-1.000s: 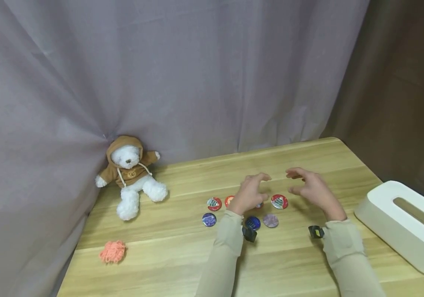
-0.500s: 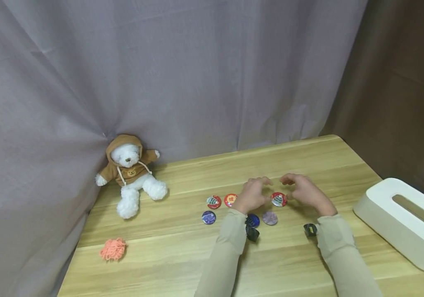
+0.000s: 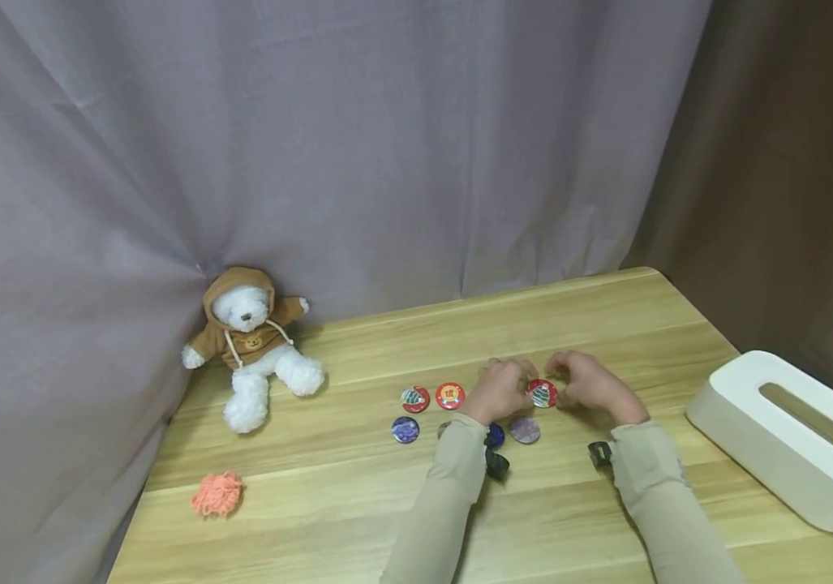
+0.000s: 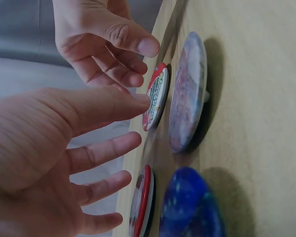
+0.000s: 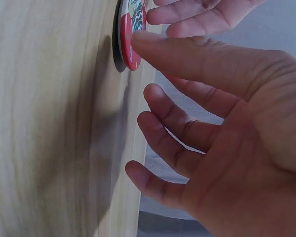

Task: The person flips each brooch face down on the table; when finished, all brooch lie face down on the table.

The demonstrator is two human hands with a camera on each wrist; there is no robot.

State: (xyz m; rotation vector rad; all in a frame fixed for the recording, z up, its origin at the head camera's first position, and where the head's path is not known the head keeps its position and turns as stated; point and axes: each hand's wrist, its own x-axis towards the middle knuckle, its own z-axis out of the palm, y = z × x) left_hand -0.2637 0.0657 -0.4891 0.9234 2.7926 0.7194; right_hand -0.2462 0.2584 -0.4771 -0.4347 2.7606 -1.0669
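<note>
A red round pin badge with a striped tree picture (image 3: 543,393) lies flat on the wooden table, between my two hands. My left hand (image 3: 496,391) is at its left side, thumb tip close to its rim, fingers spread and loosely bent in the left wrist view. On the other side my right hand (image 3: 594,389) has its thumb (image 5: 163,52) by the badge's edge; whether it touches cannot be told. Neither hand holds anything. Near my left wrist lie a lilac badge (image 4: 188,94) and a dark blue badge (image 4: 190,207). A red-rimmed badge (image 4: 141,200) sits under my left fingers, hidden from the head view.
Further left are an orange-red badge (image 3: 450,396), another red tree badge (image 3: 414,398) and a purple-blue badge (image 3: 405,430). A white teddy bear in a brown hoodie (image 3: 248,349) sits back left. Coral yarn (image 3: 216,494) lies front left. A white tissue box (image 3: 788,438) stands right.
Both hands have come down and closer together around the red tree badge. My right hand moved left, and my left hand shifted slightly right, uncovering the orange-red badge.
</note>
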